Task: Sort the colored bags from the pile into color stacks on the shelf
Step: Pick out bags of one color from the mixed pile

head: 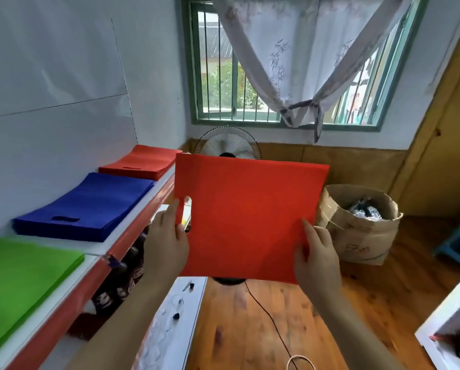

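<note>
Red bag (250,217) is held flat in the air, off the shelf (133,225) and just beside its front edge. Left hand (166,244) pinches the bag's left edge below the handle slot; right hand (317,260) pinches its lower right edge. On the shelf, the red stack (141,161) lies at the far end, the blue stack (87,206) mid-shelf, and the green stack (21,268) nearest.

A single head-worn view looks forward and slightly down, close over the shelf (133,231) toward the window (223,84).
</note>
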Tool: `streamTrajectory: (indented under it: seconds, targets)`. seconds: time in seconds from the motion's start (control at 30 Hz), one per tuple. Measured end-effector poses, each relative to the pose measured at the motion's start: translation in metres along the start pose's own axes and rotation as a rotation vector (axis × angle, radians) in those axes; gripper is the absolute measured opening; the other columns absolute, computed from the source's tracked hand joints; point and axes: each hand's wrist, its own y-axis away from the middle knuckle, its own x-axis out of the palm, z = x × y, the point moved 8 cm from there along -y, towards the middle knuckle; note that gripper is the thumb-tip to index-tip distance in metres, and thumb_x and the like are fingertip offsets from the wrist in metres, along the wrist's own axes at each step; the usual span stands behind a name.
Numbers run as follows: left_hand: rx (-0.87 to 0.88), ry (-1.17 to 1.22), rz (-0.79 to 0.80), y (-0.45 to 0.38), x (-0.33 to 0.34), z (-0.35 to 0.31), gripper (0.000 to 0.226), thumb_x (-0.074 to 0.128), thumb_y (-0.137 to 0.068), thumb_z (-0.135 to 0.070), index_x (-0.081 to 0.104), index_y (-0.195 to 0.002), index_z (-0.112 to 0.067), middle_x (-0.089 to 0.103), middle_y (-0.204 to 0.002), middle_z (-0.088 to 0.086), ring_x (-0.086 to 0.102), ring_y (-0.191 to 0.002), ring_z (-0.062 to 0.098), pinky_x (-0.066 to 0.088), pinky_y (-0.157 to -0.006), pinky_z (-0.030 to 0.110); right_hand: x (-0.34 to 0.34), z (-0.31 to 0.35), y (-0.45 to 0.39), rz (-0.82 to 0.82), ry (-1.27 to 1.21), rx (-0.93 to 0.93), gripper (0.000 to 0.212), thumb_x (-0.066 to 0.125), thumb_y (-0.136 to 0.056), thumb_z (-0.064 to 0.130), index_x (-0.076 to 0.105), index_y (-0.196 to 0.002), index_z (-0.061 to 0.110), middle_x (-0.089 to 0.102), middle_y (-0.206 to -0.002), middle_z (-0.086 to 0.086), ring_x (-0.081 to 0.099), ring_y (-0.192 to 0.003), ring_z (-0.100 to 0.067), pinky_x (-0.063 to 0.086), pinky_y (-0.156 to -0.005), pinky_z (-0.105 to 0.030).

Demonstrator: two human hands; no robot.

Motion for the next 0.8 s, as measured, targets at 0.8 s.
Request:
streamTrajectory:
  seconds: [0.8]
  targets:
    - [-0.294, -0.12, -0.25, -0.295, 0.13, 0.175, 0.063, 0.055, -0.103, -0.015, 0.035, -0.159, -0.035, 0.052, -0.144, -0.003, 0.054, -0.118, 0.016, 0.043, -0.083, 0.033, 0.341, 0.001, -0.364, 0.235, -0.129, -0.239, 0.058, 0.058, -0.099, 0.003, 0.049, -0.154, 0.019, 0.054, -0.137, -0.003, 0.061, -0.114, -0.029, 0.053, -0.091, -0.04]
